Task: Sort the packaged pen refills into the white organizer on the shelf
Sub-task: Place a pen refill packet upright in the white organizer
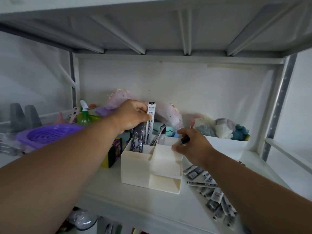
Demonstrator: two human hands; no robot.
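A refill pack [150,122] stands upright in the organizer [152,168], its lower end down in a rear compartment and its printed top well above the rim. The left hand [133,115] pinches this pack near its upper half, thumb and fingers curled on the wrapper. More packs [139,141] stand in the rear left compartment of the organizer, touching the held one, and a few lean slanted in the rear compartment beside it [159,135].

The right hand [190,146] lies on the organizer's right rear corner, fingertips touching the top edge. Its fingers are curled round a small dark object [185,139], perhaps a cap or a marker end; the view is too dim to tell which.

The organizer sits on the white shelf [104,191], its low open front tray facing the camera. Right of the organizer, a loose heap of refill packs [211,191] lies flat on the shelf, partly under the right forearm.

Left of the organizer, touching or just beside it, is a yellow and purple box [113,154]. Further left sits a purple basket [49,135], and behind that a green spray bottle [84,118]. Behind the organizer lies pink sparkly fabric [168,114]. To the organizer's right rear stands a white bin [226,146] holding soft toys [222,128].
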